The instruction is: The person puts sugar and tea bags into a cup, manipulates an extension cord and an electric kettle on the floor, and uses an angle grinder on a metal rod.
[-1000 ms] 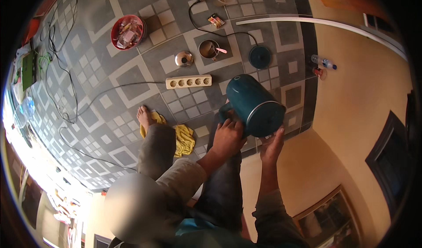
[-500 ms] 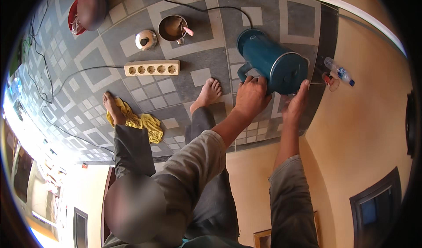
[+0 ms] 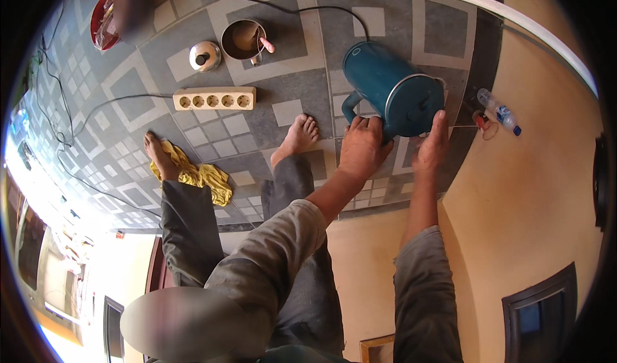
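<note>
A teal electric kettle [image 3: 390,86] lies tipped on the patterned grey floor [image 3: 289,99], its base turned toward me. My left hand [image 3: 363,147] rests against its lower edge just below the handle. My right hand [image 3: 432,147] touches the rim of its base with the fingers pointing up. My two bare feet show: the left foot [image 3: 157,156] stands on a yellow cloth [image 3: 196,176] and the right foot [image 3: 297,139] is just left of my left hand.
A cream power strip [image 3: 214,98] lies to the left with a cord running off. Behind it sit a metal pot [image 3: 244,39] with a pink-handled tool and a round metal lid [image 3: 205,55]. A red bowl [image 3: 106,21] is far left; a plastic bottle [image 3: 499,111] lies by the tan wall.
The view has dropped closer to the floor. Both hands stay at the kettle, which now lies further right in the picture, with my feet and cloth in fuller view.
</note>
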{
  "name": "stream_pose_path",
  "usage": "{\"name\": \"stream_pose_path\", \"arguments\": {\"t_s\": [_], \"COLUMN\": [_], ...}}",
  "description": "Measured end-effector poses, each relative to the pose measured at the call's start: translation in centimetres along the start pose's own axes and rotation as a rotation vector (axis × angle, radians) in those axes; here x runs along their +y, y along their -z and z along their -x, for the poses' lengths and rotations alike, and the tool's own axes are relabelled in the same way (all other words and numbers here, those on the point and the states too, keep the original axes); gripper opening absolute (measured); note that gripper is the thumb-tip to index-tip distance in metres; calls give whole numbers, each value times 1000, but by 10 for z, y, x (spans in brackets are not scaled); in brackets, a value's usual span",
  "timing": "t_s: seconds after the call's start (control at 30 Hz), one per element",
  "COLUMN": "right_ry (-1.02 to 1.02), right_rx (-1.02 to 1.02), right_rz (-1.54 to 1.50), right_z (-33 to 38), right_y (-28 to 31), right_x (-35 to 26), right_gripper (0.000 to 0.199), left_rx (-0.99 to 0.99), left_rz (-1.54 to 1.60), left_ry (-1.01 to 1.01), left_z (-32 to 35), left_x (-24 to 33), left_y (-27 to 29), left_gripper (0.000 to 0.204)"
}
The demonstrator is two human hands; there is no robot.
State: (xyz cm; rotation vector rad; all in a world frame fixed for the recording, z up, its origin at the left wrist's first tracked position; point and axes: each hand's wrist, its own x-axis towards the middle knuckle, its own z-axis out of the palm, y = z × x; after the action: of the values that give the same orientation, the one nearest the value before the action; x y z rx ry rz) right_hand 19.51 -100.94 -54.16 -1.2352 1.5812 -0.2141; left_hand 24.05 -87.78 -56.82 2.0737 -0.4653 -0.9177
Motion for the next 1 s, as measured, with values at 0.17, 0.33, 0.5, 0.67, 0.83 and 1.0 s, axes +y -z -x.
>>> {"name": "stream_pose_path", "arguments": {"t_s": [0.17, 0.33, 0.5, 0.67, 0.83, 1.0], "right_ry": [50, 386, 586, 926, 1100, 1099], "right_rx": [-46, 59, -227, -550, -510, -390], "right_rz": [79, 408, 199, 380, 702, 1098], "right_z": [8, 11, 47, 8, -59, -86], "right_y": [-10, -3, -69, -236, -392, -467], "right_x": [4, 2, -44, -66, -42, -35], "right_gripper": [74, 56, 22, 11, 28, 40], "left_rx": [-136, -196, 30, 145, 360, 542], "left_rz": [18, 62, 144, 97, 324, 593], "left_ry": [30, 49, 86, 357, 682, 694], "left_z": [2, -2, 31, 109, 166, 142], "left_x": [-22, -22, -56, -132, -168, -168], "left_y": [4, 22, 66, 145, 226, 258], "left_gripper": [42, 50, 52, 41, 32, 28]}}
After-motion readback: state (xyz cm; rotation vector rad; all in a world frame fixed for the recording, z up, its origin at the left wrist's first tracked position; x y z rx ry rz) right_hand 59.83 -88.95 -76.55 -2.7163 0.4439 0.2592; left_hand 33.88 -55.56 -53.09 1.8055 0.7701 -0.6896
